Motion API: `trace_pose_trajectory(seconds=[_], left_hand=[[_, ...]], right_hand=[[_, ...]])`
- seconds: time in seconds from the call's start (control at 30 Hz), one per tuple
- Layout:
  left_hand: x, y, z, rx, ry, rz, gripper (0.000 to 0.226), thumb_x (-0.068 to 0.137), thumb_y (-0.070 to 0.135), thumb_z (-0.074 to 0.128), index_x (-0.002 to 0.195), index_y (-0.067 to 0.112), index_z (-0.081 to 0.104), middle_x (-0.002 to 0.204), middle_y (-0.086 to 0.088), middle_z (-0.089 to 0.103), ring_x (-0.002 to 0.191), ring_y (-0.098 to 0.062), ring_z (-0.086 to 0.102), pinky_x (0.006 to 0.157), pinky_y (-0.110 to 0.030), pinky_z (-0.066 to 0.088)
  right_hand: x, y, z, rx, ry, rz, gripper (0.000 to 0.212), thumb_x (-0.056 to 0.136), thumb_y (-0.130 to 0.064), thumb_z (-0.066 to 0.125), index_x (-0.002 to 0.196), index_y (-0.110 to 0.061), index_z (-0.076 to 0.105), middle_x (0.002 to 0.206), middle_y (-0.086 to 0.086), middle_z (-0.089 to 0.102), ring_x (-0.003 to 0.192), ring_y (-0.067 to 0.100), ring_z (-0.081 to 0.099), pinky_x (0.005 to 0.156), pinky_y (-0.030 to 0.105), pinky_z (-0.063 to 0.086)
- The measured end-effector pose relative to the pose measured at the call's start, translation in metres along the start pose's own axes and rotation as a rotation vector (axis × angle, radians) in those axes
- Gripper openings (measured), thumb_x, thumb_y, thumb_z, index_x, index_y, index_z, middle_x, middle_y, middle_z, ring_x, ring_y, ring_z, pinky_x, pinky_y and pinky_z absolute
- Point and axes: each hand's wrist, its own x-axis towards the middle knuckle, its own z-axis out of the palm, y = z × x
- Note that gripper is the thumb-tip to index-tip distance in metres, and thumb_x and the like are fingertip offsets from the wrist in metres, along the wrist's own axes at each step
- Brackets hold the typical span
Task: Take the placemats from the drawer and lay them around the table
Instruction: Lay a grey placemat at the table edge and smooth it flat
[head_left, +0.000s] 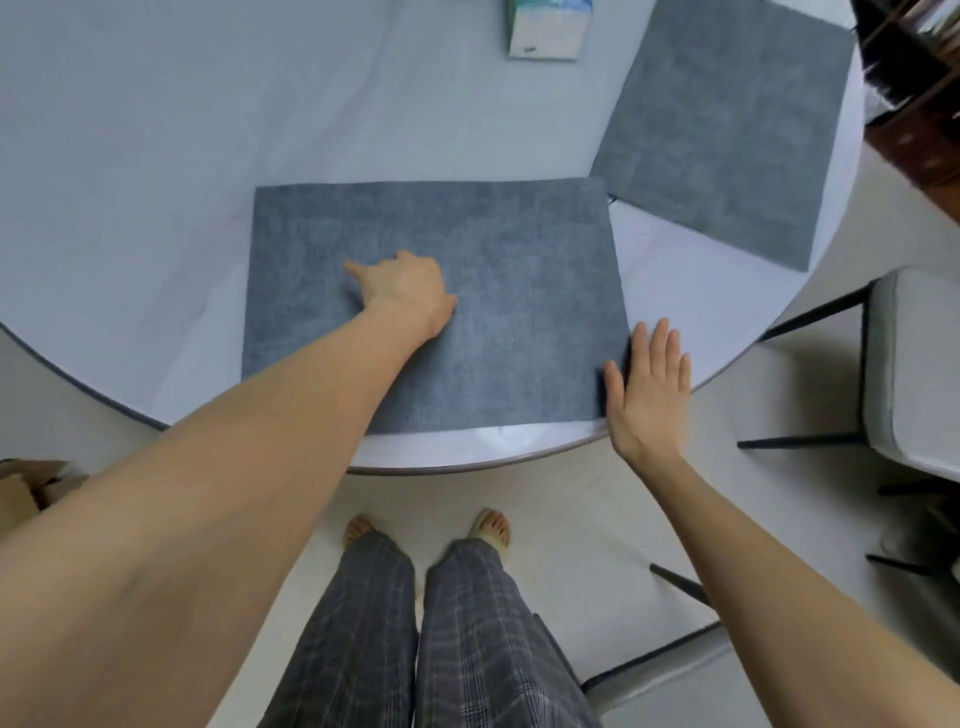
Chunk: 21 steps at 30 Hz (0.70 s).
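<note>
A grey placemat (519, 270) lies flat on the round white table (156, 182), right in front of me at its near edge. My left hand (408, 291) rests on the middle of this mat with its fingers curled under and the thumb out to the left. With straight fingers, my right hand (647, 387) touches the mat's right edge at the near corner. A second grey placemat (727, 130) lies at the table's right side, turned at an angle.
A tissue box (548, 26) stands at the far middle of the table. A white chair (914, 374) with black legs is to the right, another chair (675, 680) near my right leg. A cardboard box (26, 493) sits at the left on the floor.
</note>
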Motion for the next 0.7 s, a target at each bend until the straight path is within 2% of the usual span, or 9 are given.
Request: trace_pose_trajectory(seconds=[0.1, 0.17, 0.23, 0.3, 0.4, 0.57, 0.7], left_hand=[[0.023, 0.016, -0.010, -0.092, 0.095, 0.110, 0.061, 0.095, 0.048, 0.047, 0.144, 0.012, 0.035, 0.151, -0.013, 0.030, 0.141, -0.035, 0.028, 0.111, -0.064, 0.020], [0.040, 0.027, -0.007, -0.152, 0.078, 0.183, 0.067, 0.096, 0.050, 0.043, 0.152, 0.021, 0.018, 0.161, -0.008, 0.009, 0.149, -0.032, 0.006, 0.112, -0.067, 0.011], [0.056, 0.034, 0.002, -0.180, 0.030, 0.195, 0.070, 0.098, 0.053, 0.035, 0.155, 0.029, 0.002, 0.163, 0.000, -0.008, 0.149, -0.030, -0.010, 0.111, -0.070, 0.002], [0.066, 0.035, 0.017, -0.204, 0.026, 0.184, 0.068, 0.099, 0.055, 0.028, 0.153, 0.034, -0.006, 0.161, 0.004, -0.016, 0.148, -0.027, -0.017, 0.110, -0.070, -0.004], [0.071, 0.032, 0.029, -0.243, 0.050, 0.188, 0.066, 0.098, 0.056, 0.027, 0.152, 0.038, -0.008, 0.160, 0.008, -0.018, 0.147, -0.025, -0.019, 0.111, -0.068, -0.008], [0.072, 0.029, 0.023, -0.265, 0.038, 0.185, 0.067, 0.098, 0.056, 0.031, 0.152, 0.040, -0.005, 0.161, 0.009, -0.017, 0.148, -0.023, -0.017, 0.112, -0.066, -0.007], [0.073, 0.025, 0.017, -0.254, 0.058, 0.201, 0.062, 0.099, 0.052, 0.035, 0.153, 0.039, 0.008, 0.162, 0.009, -0.004, 0.150, -0.021, -0.003, 0.114, -0.061, 0.004]], right_hand=[[0.046, -0.024, -0.014, 0.041, 0.049, -0.153, 0.059, 0.102, -0.033, 0.031, 0.152, -0.007, 0.013, 0.161, 0.011, 0.005, 0.149, 0.025, 0.001, 0.121, 0.035, -0.003], [0.083, -0.043, -0.015, 0.033, 0.037, -0.261, 0.058, 0.102, -0.032, 0.032, 0.152, -0.008, 0.014, 0.161, 0.010, 0.005, 0.149, 0.024, 0.001, 0.120, 0.033, -0.004], [0.117, -0.059, -0.011, 0.004, 0.009, -0.348, 0.058, 0.102, -0.033, 0.032, 0.152, -0.009, 0.013, 0.161, 0.010, 0.004, 0.149, 0.024, 0.001, 0.120, 0.033, -0.003], [0.145, -0.069, -0.003, -0.051, -0.018, -0.438, 0.059, 0.102, -0.037, 0.030, 0.153, -0.012, 0.013, 0.161, 0.009, 0.003, 0.149, 0.024, 0.000, 0.121, 0.034, -0.003], [0.168, -0.070, 0.010, -0.089, -0.065, -0.529, 0.060, 0.102, -0.044, 0.024, 0.154, -0.018, 0.008, 0.162, 0.005, 0.000, 0.149, 0.020, -0.003, 0.121, 0.034, -0.005], [0.185, -0.044, 0.005, -0.055, 0.001, -0.303, 0.062, 0.101, -0.045, 0.019, 0.154, -0.016, 0.004, 0.162, 0.002, 0.000, 0.149, 0.013, -0.002, 0.122, 0.035, -0.002], [0.180, -0.061, 0.005, -0.048, -0.007, -0.169, 0.062, 0.102, -0.039, 0.019, 0.153, -0.008, 0.001, 0.162, 0.007, -0.002, 0.149, 0.017, -0.002, 0.122, 0.034, -0.002]])
